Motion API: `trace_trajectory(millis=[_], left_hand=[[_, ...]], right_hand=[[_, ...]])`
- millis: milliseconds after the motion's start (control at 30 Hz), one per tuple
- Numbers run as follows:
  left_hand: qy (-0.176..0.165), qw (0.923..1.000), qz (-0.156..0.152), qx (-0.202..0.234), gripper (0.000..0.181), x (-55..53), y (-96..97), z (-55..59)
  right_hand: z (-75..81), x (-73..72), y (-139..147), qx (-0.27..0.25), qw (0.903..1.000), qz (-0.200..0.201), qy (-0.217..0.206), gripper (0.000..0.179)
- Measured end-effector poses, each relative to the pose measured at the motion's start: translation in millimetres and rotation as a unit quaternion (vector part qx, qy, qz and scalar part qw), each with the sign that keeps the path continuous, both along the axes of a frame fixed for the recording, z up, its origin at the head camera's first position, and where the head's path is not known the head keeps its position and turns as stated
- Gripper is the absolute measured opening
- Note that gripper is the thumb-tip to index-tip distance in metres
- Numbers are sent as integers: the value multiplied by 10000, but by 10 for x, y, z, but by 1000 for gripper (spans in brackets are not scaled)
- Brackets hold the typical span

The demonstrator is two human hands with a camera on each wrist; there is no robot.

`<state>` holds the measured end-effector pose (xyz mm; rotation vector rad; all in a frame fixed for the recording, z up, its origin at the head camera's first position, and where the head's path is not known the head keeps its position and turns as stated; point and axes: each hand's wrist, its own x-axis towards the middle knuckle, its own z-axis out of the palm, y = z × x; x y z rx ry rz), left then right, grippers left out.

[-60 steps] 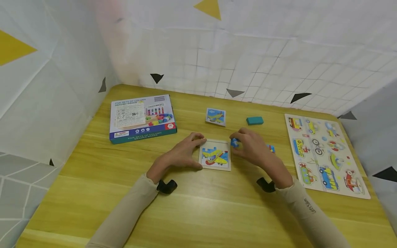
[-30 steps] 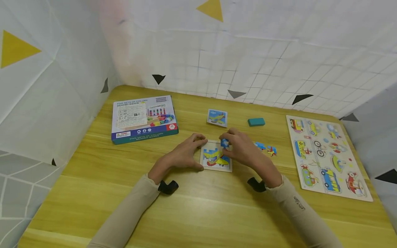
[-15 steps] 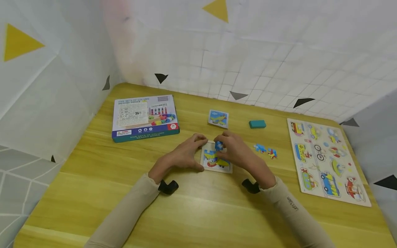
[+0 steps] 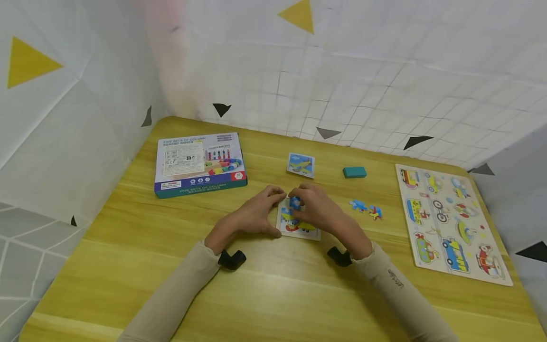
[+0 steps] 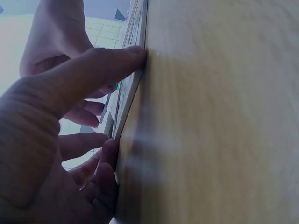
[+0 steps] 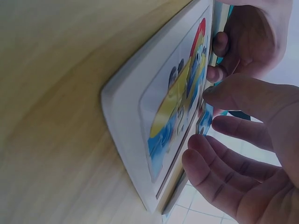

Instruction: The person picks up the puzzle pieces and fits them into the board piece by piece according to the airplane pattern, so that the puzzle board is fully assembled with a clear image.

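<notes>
A wooden jigsaw board (image 4: 308, 236) with a partly filled yellow airplane picture lies on the table between both hands. My left hand (image 4: 253, 213) holds its left side, thumb at the near corner and fingers at the far corner. My right hand (image 4: 324, 209) pinches a blue puzzle piece (image 4: 294, 203) above the upper left part of the board. In the right wrist view, this puzzle piece (image 6: 204, 120) stands tilted between thumb and fingertips, close over the bare strip of the board. Two loose puzzle pieces, one blue (image 4: 358, 205) and one with red and yellow (image 4: 375, 212), lie to the right.
An airplane picture card (image 4: 301, 165) lies behind the board, with a teal block (image 4: 354, 172) to its right. A beaded-boxes carton (image 4: 201, 164) sits at the back left. A large vehicle peg puzzle (image 4: 454, 223) lies at the right. Patterned sheeting (image 4: 342, 71) surrounds the table.
My right hand has carried the blue puzzle piece leftward, from beside the board's right edge to over its upper left part. The left hand stays on the board.
</notes>
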<state>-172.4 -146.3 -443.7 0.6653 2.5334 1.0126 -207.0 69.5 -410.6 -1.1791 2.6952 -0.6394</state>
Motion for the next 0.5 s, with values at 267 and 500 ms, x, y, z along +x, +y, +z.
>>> trace_trajectory(millis=[267,500], left_hand=[[18,10000,17,58,104,7,-7,1],[157,9999,-17,44,105,-3,0,-22]], right_hand=[[-25,-4,-66,58,10000,33,-20,37],[-55,-17,-109,21,10000,91,-28,34]])
